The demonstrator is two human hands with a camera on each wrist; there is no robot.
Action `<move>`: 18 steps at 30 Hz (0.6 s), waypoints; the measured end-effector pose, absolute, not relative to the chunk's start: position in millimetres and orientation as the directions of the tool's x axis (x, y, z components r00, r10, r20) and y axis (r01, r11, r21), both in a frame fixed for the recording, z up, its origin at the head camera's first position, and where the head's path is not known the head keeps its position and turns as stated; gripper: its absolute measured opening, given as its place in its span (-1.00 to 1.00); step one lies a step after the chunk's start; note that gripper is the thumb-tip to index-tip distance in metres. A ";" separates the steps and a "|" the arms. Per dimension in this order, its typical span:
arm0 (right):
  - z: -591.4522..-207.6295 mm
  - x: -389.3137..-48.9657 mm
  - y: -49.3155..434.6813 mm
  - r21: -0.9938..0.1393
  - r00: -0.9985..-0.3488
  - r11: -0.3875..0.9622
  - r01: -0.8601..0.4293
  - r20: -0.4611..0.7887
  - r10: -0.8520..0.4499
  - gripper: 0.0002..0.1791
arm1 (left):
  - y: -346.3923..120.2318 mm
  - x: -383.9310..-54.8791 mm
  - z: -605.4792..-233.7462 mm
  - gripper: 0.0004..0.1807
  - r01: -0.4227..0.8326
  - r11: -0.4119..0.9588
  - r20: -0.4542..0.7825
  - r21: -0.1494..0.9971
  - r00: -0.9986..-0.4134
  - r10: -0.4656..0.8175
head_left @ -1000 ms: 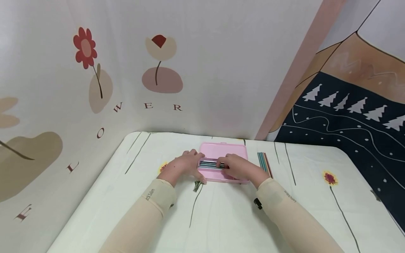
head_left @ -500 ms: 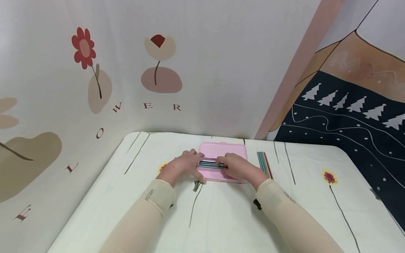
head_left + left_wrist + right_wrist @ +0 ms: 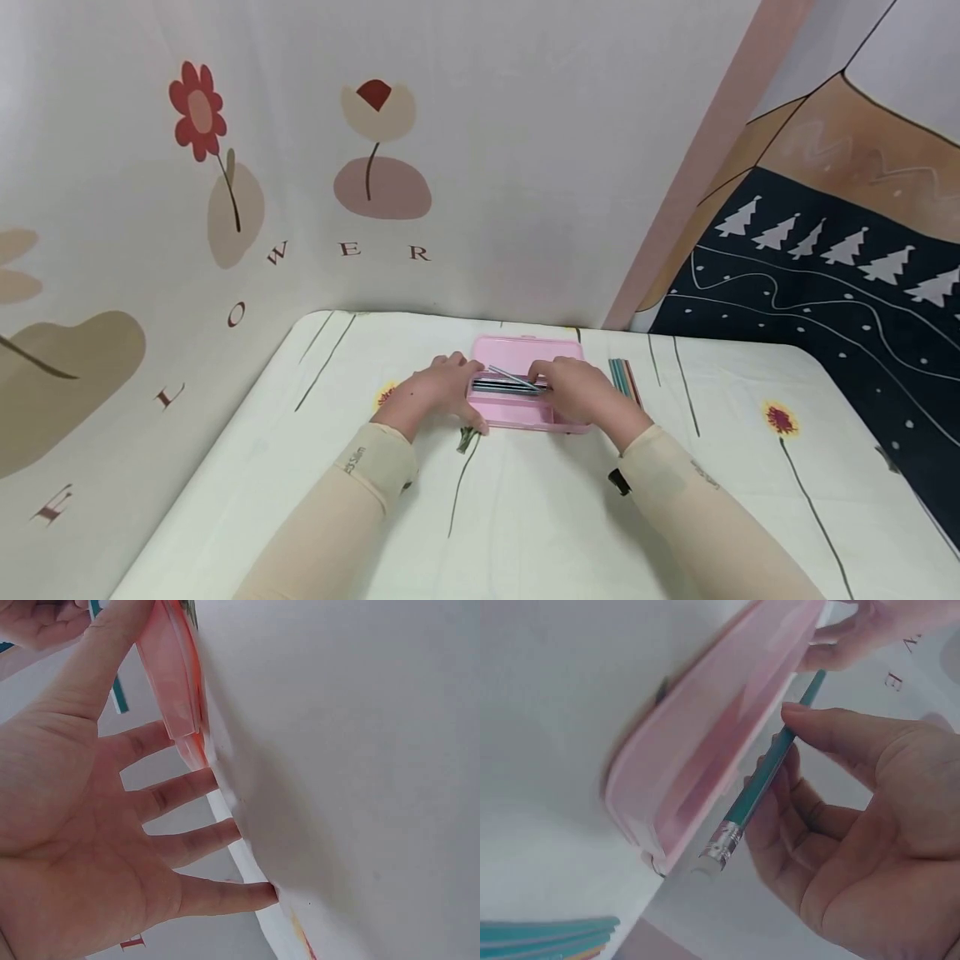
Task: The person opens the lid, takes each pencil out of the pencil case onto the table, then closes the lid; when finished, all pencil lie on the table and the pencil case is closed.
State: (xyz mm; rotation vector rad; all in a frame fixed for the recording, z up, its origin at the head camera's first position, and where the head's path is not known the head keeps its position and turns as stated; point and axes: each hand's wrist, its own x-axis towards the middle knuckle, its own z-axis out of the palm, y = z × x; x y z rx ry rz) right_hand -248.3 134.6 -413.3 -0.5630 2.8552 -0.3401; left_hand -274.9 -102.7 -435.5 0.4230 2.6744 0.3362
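Pink plastic pencil case (image 3: 517, 415) sits on the white floral tablecloth (image 3: 547, 500), toward the table's far edge, its lid (image 3: 517, 350) folded back away from the person. In the long compartment next to the lid: several dark and teal pencils (image 3: 495, 386), lying side by side lengthwise.

Right hand (image 3: 573, 387): above the right part of the case, grasping one teal pencil (image 3: 761, 776) between thumb and fingers, the other fingers bent in behind it. The pencil has a silvery ferrule and a pale eraser; from where I stand it slants over the compartment, its far end pointing up and left toward the lid. The eraser end is the one nearer the right wrist.

Left hand (image 3: 444, 387): at the left end of the case, grasping nothing. Fingers straight and spread, thumb by the near left corner. How firmly it presses, I cannot tell.

Right of the case, lying on the cloth near the right forearm: a loose group of coloured pencils (image 3: 621, 379), teal ones on the left, orange and reddish-brown on the right.

Both arms in cream sleeves (image 3: 322, 517); a small black object (image 3: 619, 482) shows under the right cuff. Beyond the table, a pale hanging (image 3: 487, 275) printed with flowers and letters.
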 end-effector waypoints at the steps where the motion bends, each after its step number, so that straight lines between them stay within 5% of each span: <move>1: -412.1 -248.1 136.2 -0.271 -0.909 0.903 -0.334 -0.160 -0.384 -0.70 | -102.6 -274.9 -435.7 0.25 0.242 0.925 -0.356 0.294 -0.870 0.341; 18: -411.6 -250.1 183.1 -0.536 -0.951 0.843 -0.055 -0.229 -0.207 -0.63 | -102.2 -273.9 -435.8 0.25 0.226 0.933 -0.366 0.279 -0.874 0.321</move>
